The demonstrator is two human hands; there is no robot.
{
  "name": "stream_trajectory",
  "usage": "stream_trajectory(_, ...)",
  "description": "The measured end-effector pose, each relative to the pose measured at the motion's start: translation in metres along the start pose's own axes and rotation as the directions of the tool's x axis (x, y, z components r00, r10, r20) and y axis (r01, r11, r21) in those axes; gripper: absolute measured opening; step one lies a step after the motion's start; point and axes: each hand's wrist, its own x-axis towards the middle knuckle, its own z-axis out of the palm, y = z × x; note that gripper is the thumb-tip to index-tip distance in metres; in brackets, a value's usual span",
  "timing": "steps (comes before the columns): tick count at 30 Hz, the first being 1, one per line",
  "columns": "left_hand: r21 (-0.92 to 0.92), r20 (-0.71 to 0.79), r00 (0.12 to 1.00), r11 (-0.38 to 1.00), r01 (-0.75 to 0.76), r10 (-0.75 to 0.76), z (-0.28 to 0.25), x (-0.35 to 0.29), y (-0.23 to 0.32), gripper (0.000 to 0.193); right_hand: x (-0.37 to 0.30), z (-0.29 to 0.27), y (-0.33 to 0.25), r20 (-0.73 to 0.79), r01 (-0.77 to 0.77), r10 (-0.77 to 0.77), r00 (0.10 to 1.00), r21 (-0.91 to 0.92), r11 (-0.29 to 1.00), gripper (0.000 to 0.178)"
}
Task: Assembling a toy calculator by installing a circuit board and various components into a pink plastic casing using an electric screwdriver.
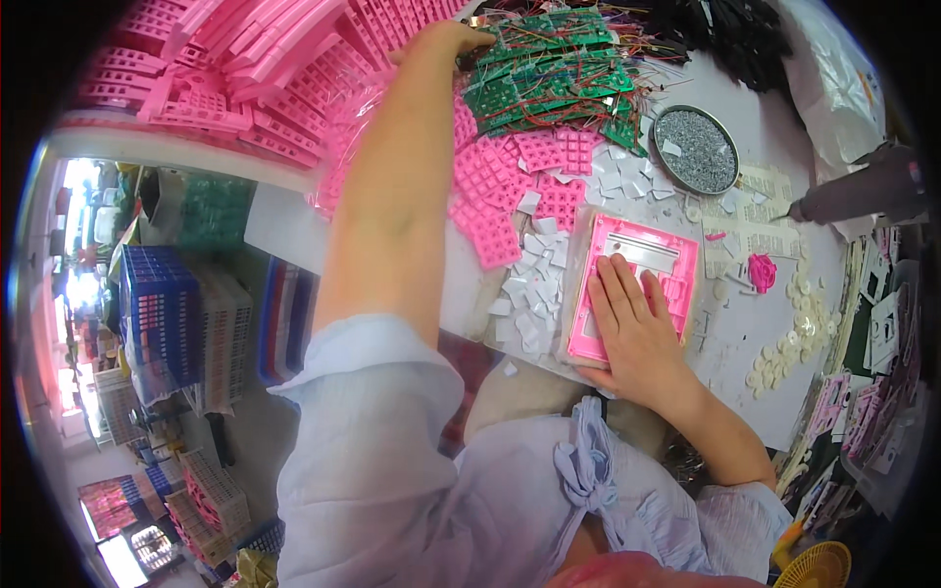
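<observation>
One left hand [443, 41] and one right hand [632, 328]. One pink case [676, 286], one round dish [708, 192], one dark tool [867, 186]. At least five pink keypads [564, 199] (they overlap), perhaps four or more green boards [549, 69], the pile being tangled. White squares [529, 294] and cream discs [792, 343], dozens each.

The casing [678, 291] is bright pink with a silvery strip [642, 252]; keypads [487, 186] are pink, grid-patterned; circuit boards [549, 78] green; small squares [529, 294] white; tabletop [720, 367] pale grey; crates [157, 314] at left blue.
</observation>
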Motion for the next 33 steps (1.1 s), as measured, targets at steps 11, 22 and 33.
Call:
stream_trajectory(11, -0.384, -0.511, 0.855, 0.868, -0.314, 0.084, 0.015, -0.038, 0.006, 0.043, -0.005, 0.005, 0.006, -0.075, 0.002, 0.001, 0.997, 0.047, 0.999, 0.102)
stream_trajectory(22, -0.344, -0.929, 0.344, 0.023, -0.939, 0.134, 0.010, -0.244, -0.041, 0.028, 0.011, -0.049, 0.053, -0.605, 0.465, 0.118, 0.787, 0.708, 0.532, 0.032)
stream_trajectory(33, -0.402, -0.760, 0.406, 0.124, -0.907, 0.507, 0.048, -0.369, -0.100, 0.040, 0.057, -0.081, 0.047, -0.213, 0.200, 0.294, 0.932, 0.977, 0.073, 0.021)
